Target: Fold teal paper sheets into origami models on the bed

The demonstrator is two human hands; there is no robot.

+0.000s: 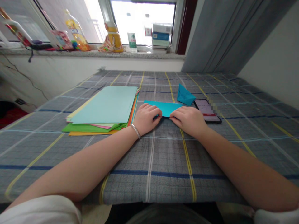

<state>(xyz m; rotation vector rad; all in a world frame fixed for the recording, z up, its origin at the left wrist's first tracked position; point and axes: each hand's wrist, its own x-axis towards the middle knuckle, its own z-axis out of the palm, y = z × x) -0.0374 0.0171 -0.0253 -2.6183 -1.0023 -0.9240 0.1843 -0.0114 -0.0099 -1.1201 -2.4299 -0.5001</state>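
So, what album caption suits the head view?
Left hand and right hand pinch a blue paper sheet near a coloured-paper stack and a folded blue paper piece.

Seen from my remote post, a white left sleeve [44,212] and pale right sleeve [277,217] leave both forearms [107,155] bare. A slim, smooth, silver-coloured bangle [135,131] rings the wrist of the left hand [147,119]; the right hand [188,121] is unadorned. I see black clothing [116,213] below the near edge of the table [130,189].
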